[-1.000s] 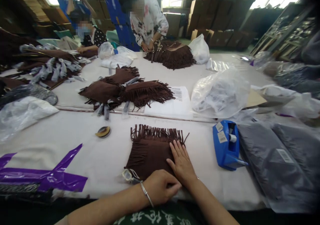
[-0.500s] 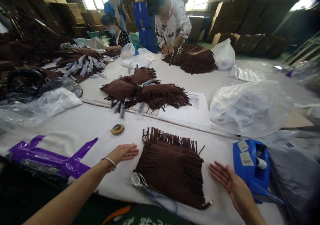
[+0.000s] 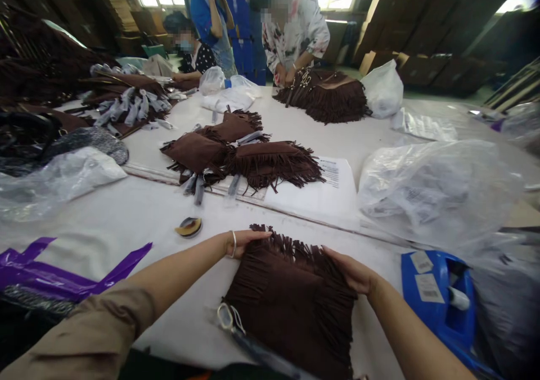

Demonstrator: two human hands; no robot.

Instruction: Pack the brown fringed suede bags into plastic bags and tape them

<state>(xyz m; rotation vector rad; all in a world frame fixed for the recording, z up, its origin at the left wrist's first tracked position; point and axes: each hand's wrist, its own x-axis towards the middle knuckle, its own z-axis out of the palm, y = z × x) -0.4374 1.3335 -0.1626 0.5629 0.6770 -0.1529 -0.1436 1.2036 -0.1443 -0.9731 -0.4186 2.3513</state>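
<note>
Now that hands (image 3: 244, 241) (image 3: 355, 273) have closed in, fringed bag (image 3: 291, 295) held, both sides

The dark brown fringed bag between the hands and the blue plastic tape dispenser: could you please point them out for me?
Dark brown fringed bag (image 3: 292, 302), head view: the middle of its upward face.
Blue plastic tape dispenser (image 3: 436, 317), head view: the side of its body.

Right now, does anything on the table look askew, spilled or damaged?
The purple tape at left looks untidy: its strips stick out at odd angles. The brown fringed pieces mid-table lie jumbled, overlapping. I see no spill, and no damage on the near piece.
</note>
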